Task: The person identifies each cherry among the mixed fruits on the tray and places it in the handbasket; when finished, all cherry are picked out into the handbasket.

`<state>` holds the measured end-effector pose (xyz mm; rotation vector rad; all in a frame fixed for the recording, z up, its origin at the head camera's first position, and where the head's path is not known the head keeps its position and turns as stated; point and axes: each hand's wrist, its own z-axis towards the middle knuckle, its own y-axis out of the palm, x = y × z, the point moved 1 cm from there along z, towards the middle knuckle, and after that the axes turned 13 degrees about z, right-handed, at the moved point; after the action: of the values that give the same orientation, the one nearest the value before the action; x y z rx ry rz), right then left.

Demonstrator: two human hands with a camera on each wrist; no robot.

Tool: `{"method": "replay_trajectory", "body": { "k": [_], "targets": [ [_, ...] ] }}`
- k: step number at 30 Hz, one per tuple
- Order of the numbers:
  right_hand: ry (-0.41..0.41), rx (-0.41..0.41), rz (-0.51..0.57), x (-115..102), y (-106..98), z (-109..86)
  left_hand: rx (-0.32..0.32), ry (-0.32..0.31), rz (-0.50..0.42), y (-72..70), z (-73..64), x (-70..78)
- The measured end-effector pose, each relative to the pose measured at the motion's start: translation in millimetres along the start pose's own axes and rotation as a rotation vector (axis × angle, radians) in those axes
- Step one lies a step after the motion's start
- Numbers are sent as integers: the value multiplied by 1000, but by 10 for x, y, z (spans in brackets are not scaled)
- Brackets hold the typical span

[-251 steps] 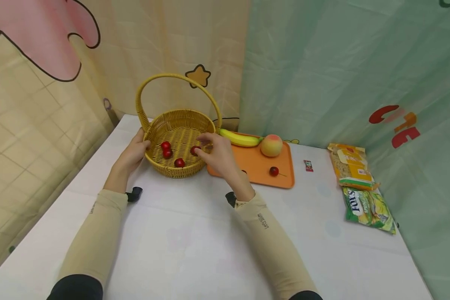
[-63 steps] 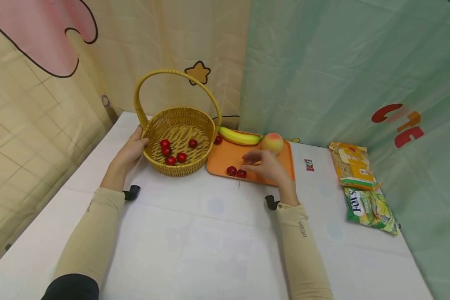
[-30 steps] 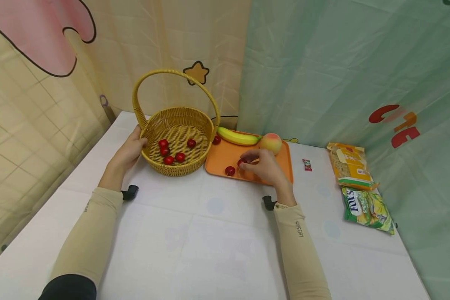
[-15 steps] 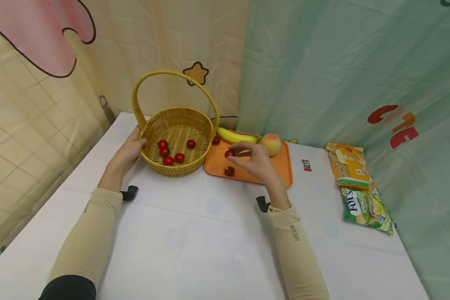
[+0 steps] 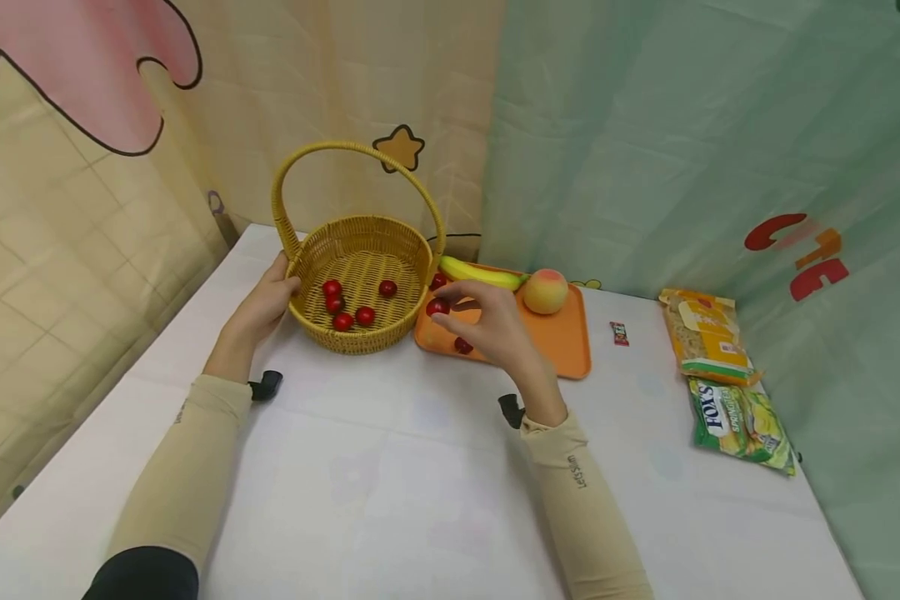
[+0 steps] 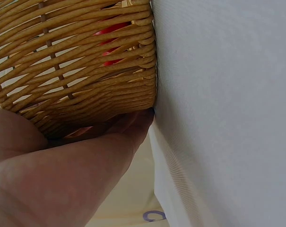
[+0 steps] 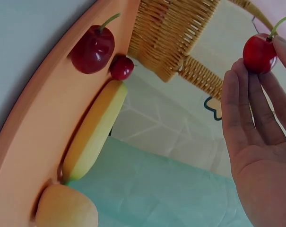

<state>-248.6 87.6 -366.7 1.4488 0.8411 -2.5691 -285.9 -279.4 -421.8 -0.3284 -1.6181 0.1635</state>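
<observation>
Right hand (image 5: pixel 495 325): your thumb and fingers pinch 1 cherry (image 5: pixel 438 307) at their tips, parted only as wide as the fruit; the right wrist view shows the fingers fairly straight and the stem pointing up
Cherry in your grip: lifted over the left end of the tray (image 5: pixel 562 337), just right of the basket (image 5: pixel 352 343) and outside it
Left hand (image 5: pixel 264 298): your thumb lies at the rim and your fingers curl round the basket's left outer wall, near the foot of the handle (image 5: pixel 345 146); the left wrist view shows that hand against the weave, low by the tabletop (image 5: pixel 390 450)
Basket: upright at the back left, handle arched over it, with 5 cherries (image 5: pixel 364 316) lying on its floor
Tray: orange, to the right of the basket; you have 2 more cherries on it, the front cherry (image 5: pixel 462 344) by the near edge and the back cherry (image 5: pixel 438 281) by the banana (image 5: pixel 480 273)
Banana: along the tray's back edge, its right end close to the peach (image 5: pixel 545 292)
Packets: a small red packet (image 5: pixel 618 333) lies right of the tray; farther right, an orange bag (image 5: pixel 708 333) with a green bag (image 5: pixel 742 425) just in front
Curtain (image 5: pixel 645 150): hangs behind the tabletop, with a star (image 5: pixel 400 150) printed above the basket
</observation>
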Motion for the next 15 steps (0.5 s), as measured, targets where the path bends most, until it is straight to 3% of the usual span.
{"method": "replay_trajectory", "body": {
  "k": [15],
  "targets": [
    [-60, 3, -28, -103, 301, 338, 2, -8, -4, 11, 28, -3]
  ]
}}
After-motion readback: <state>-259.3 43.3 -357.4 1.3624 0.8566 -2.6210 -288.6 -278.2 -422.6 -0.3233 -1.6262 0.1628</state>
